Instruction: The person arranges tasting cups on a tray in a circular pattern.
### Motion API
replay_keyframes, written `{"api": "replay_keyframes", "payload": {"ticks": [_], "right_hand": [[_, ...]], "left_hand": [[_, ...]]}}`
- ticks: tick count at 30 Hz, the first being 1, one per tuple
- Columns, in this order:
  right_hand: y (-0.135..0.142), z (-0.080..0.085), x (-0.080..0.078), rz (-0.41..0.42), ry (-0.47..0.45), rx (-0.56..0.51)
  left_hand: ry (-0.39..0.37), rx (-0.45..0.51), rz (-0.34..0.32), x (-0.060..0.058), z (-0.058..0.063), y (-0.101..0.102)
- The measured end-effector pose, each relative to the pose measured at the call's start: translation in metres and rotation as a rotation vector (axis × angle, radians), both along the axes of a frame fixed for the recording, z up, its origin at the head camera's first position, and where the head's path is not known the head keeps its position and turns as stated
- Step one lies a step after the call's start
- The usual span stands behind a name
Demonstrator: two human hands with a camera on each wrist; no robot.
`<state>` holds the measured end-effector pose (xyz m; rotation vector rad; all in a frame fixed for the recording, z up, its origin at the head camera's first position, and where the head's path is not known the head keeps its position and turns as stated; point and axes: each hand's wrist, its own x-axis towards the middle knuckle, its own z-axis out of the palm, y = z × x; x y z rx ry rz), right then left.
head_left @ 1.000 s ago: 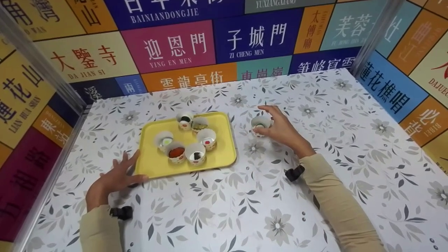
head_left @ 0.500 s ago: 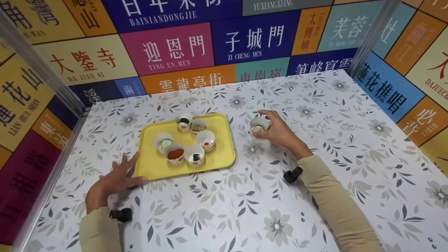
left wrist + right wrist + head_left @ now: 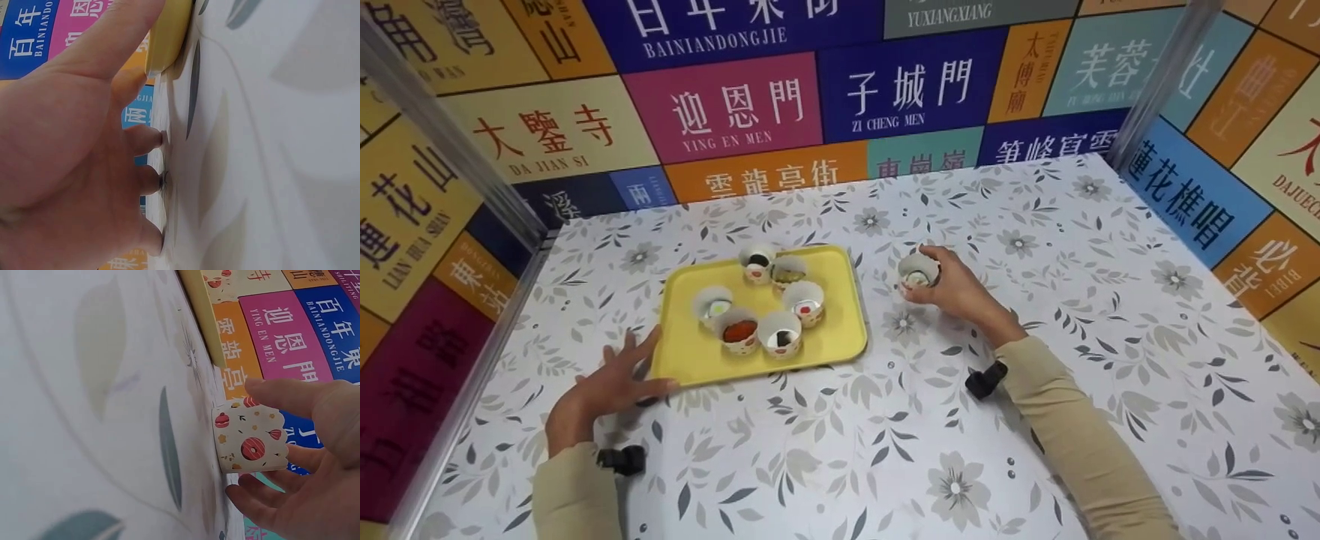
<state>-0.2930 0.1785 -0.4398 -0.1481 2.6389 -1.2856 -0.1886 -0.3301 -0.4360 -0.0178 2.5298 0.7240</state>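
Observation:
My right hand holds a small white paper cup on the table, right of the tray. In the right wrist view that cup shows a donut and macaron print and a scalloped rim; the thumb lies on one side and the fingers on the other. Something pale green is inside it. My left hand rests at the near left corner of a yellow tray, fingers spread, thumb and index touching its edge. In the left wrist view only a bit of the tray shows past the thumb.
Several similar paper cups stand on the tray, among them one with orange-red contents, one with a red bit and one with something black. A floral cloth covers the table; printed panels enclose it.
The right hand's fingers, spread around the cup earlier, have closed in on it. The left hand and the tray stay in place; the head view shifts slightly.

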Motion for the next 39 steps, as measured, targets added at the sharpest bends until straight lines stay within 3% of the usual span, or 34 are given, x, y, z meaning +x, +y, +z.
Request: {"api": "replay_keyframes", "payload": {"ticks": [15, 27, 39], "right_hand": [[-0.005, -0.005, -0.005, -0.073, 0.012, -0.007], [-0.015, 0.009, 0.000, -0.068, -0.017, -0.012], [-0.035, 0.020, 0.004, -0.030, 0.053, -0.016]], "left_hand": [[-0.007, 0.003, 0.000, 0.000, 0.000, 0.000], [0.000, 0.010, -0.017, -0.001, 0.000, 0.000], [-0.007, 0.011, -0.009, -0.001, 0.000, -0.001]]}}
